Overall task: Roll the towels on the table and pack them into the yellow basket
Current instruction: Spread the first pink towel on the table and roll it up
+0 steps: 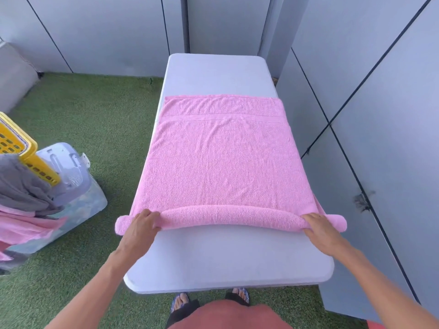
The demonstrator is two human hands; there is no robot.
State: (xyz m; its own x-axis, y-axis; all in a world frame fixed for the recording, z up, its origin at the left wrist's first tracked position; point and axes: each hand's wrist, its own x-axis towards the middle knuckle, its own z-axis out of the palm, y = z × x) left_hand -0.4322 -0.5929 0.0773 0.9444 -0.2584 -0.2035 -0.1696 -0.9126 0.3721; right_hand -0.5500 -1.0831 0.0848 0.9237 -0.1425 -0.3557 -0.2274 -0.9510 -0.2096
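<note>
A pink towel (223, 162) lies spread over the white table (228, 262), its near end wound into a thick roll (230, 218) across the table's width. My left hand (142, 225) grips the roll near its left end, fingers curled over the top. Near the right end of the roll my right hand (319, 230) rests, fingers lying over it. The yellow basket (22, 148) stands at the far left on the ground, only partly in view.
A translucent plastic box (71, 186) beside the basket holds a grey towel (21, 184) and pink towels (26, 230). Green artificial grass (95, 119) surrounds the table. Grey wall panels (380, 115) stand close on the right and behind.
</note>
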